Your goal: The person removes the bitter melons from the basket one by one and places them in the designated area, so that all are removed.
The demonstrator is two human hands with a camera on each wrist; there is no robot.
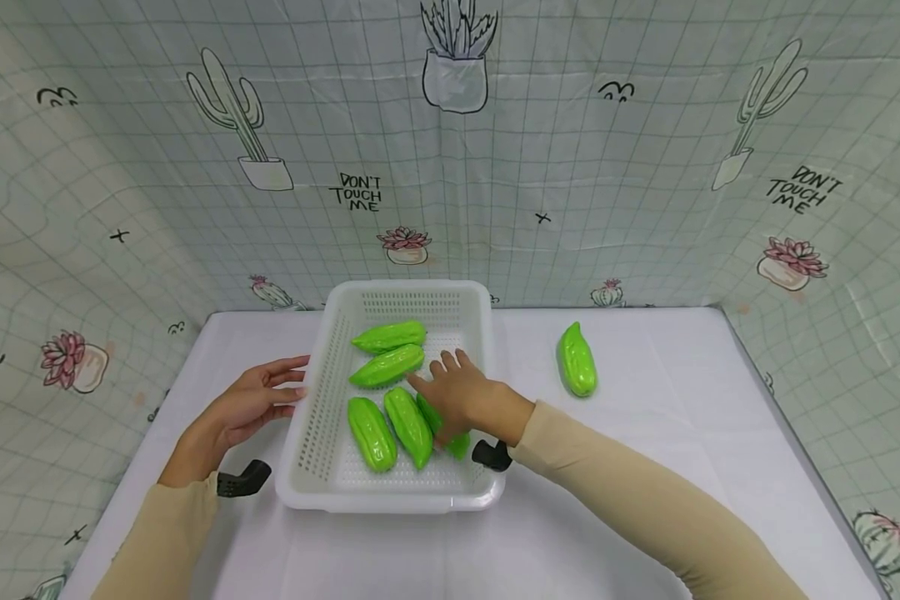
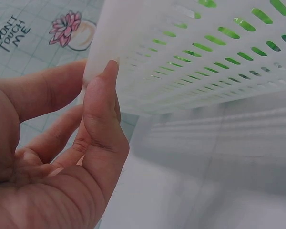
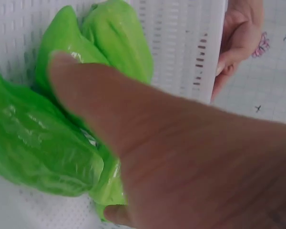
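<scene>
Several glossy green peppers lie in a white perforated plastic basket (image 1: 390,503). Two peppers, one being the upper pepper (image 1: 388,336), lie sideways at the back; others lie lengthwise nearer the front, such as the left front pepper (image 1: 372,435). My right hand (image 1: 461,398) is inside the basket with fingers spread, over the rightmost pepper (image 1: 459,446), which it partly hides. The right wrist view has the thumb in front of the peppers (image 3: 40,138). At the basket's left side, the fingers of my left hand (image 1: 251,406) touch the rim from outside.
One more green pepper (image 1: 577,360) lies on the white table (image 1: 630,350), right of the basket. Grid-patterned cloth (image 1: 495,167) with cactus drawings hangs behind and along both sides.
</scene>
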